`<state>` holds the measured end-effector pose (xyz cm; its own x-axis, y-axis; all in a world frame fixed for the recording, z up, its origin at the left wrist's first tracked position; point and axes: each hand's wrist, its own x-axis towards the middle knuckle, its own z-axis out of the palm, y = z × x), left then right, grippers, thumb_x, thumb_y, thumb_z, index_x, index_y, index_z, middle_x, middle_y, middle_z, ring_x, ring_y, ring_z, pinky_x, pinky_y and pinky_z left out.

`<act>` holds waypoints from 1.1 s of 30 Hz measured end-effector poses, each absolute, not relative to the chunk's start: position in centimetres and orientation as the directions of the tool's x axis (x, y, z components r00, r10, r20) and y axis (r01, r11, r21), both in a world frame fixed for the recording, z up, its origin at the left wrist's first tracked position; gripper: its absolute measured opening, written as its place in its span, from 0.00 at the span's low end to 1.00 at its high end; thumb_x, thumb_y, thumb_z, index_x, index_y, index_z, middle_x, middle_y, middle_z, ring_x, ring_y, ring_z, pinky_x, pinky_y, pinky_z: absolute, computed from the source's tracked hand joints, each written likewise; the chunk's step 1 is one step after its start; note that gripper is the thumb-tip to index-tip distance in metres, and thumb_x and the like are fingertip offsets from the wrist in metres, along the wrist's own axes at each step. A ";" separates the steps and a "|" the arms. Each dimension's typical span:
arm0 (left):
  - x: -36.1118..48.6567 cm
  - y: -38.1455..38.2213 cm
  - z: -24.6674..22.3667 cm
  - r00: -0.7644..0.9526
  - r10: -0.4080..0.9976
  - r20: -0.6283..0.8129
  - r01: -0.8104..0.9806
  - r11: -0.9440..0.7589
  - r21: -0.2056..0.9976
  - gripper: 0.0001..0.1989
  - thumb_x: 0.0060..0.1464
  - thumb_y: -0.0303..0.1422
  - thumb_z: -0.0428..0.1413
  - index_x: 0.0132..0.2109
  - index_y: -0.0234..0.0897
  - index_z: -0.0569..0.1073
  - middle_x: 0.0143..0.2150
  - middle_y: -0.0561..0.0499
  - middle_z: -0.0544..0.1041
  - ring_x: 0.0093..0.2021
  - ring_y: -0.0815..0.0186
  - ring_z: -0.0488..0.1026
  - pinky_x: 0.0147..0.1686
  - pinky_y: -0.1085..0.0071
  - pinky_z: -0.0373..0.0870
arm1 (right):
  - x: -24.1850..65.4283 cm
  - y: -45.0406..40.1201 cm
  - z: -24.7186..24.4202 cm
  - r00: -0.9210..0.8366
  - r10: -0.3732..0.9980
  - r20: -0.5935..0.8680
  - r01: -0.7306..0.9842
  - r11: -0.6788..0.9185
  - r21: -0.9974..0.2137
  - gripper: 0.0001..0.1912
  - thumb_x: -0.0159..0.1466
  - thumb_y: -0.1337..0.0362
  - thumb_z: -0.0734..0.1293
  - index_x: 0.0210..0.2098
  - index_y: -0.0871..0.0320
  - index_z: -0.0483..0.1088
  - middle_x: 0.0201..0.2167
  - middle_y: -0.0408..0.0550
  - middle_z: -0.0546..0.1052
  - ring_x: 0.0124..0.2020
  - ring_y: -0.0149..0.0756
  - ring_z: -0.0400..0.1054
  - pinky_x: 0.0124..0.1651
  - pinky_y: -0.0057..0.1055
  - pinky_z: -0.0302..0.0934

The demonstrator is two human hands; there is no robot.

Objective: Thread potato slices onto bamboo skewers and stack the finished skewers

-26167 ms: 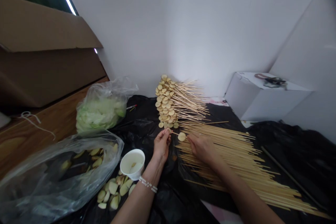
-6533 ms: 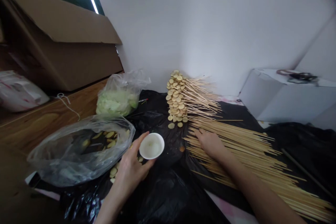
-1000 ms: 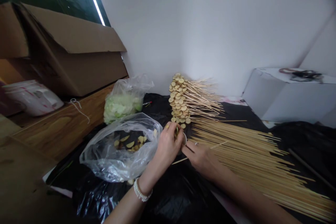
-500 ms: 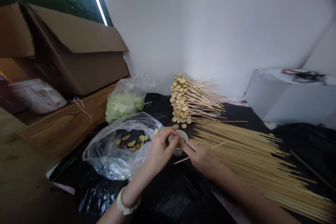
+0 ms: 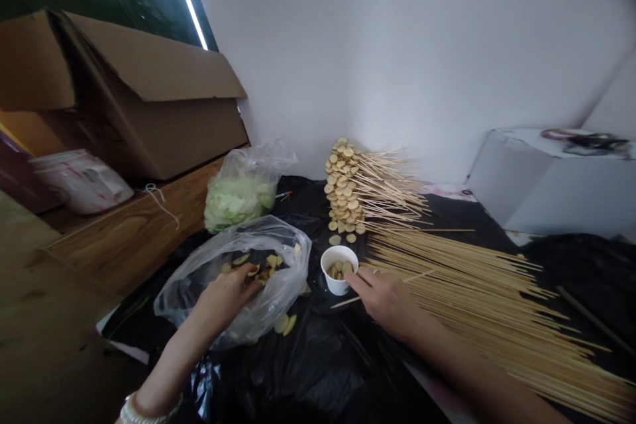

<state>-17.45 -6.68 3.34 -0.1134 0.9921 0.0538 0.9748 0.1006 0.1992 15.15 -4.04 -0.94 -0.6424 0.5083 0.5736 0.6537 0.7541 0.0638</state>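
My left hand (image 5: 231, 291) reaches into an open clear plastic bag (image 5: 189, 278) that holds several pale slices; its fingers are curled among them, and what they grip is too small to tell. My right hand (image 5: 380, 295) is at the right rim of a white cup (image 5: 336, 286) with small round slices inside. Its fingers are closed on a thin wooden stick (image 5: 346, 302), which slants under the hand. Two or so loose slices (image 5: 281, 324) lie on the black plastic in front of the bag.
Behind the cup stands a stack of skewered slices (image 5: 342, 189). Many bare sticks (image 5: 477, 291) spread at the right. A bag of cut greens (image 5: 236, 199), a cardboard box (image 5: 173, 132) and a white tub (image 5: 82, 182) are at the left. A white box (image 5: 561, 192) stands back right.
My left hand has moved left from the cup into the clear bag. The cup's inside and the loose slices now show. My right hand has stayed at the cup.
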 end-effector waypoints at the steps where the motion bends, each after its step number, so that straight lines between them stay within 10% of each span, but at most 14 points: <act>1: -17.3 -6.7 3.2 -0.106 0.993 0.059 0.982 0.095 0.162 0.21 0.54 0.43 0.51 0.51 0.38 0.73 0.46 0.40 0.78 0.47 0.50 0.74 0.45 0.59 0.66 | 15.2 -4.0 -0.9 -0.645 0.510 0.568 0.653 0.755 0.063 0.12 0.66 0.70 0.59 0.46 0.61 0.69 0.32 0.47 0.73 0.26 0.30 0.61 0.27 0.31 0.46; 11: -15.5 -4.9 2.4 -0.035 0.999 -0.005 0.989 0.035 0.141 0.35 0.50 0.49 0.52 0.60 0.33 0.66 0.50 0.35 0.75 0.50 0.48 0.72 0.49 0.58 0.64 | 15.0 -4.0 -1.1 -0.641 0.528 0.556 0.658 0.752 0.045 0.12 0.66 0.68 0.60 0.47 0.61 0.69 0.31 0.47 0.73 0.26 0.30 0.62 0.27 0.31 0.46; 23: -16.1 -3.9 2.4 0.082 0.996 -0.038 0.944 -0.065 0.324 0.14 0.49 0.37 0.51 0.41 0.36 0.71 0.39 0.43 0.76 0.40 0.57 0.73 0.41 0.65 0.65 | 15.0 -4.0 -0.8 -0.649 0.549 0.527 0.662 0.749 0.034 0.12 0.65 0.70 0.60 0.47 0.60 0.69 0.31 0.46 0.75 0.26 0.30 0.65 0.27 0.31 0.47; 33: -16.2 -3.7 1.7 0.122 0.992 -0.041 0.912 -0.096 0.398 0.14 0.50 0.35 0.51 0.45 0.37 0.70 0.40 0.44 0.77 0.41 0.56 0.73 0.41 0.64 0.65 | 15.0 -4.0 -0.7 -0.653 0.562 0.508 0.661 0.751 0.019 0.13 0.64 0.71 0.60 0.47 0.61 0.68 0.31 0.46 0.74 0.27 0.30 0.65 0.27 0.31 0.48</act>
<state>-16.24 -3.69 1.70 0.1223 0.9916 -0.0413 0.9122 -0.0959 0.3984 14.98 -4.00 -0.71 -0.6529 0.5619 0.5079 0.6606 0.7505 0.0189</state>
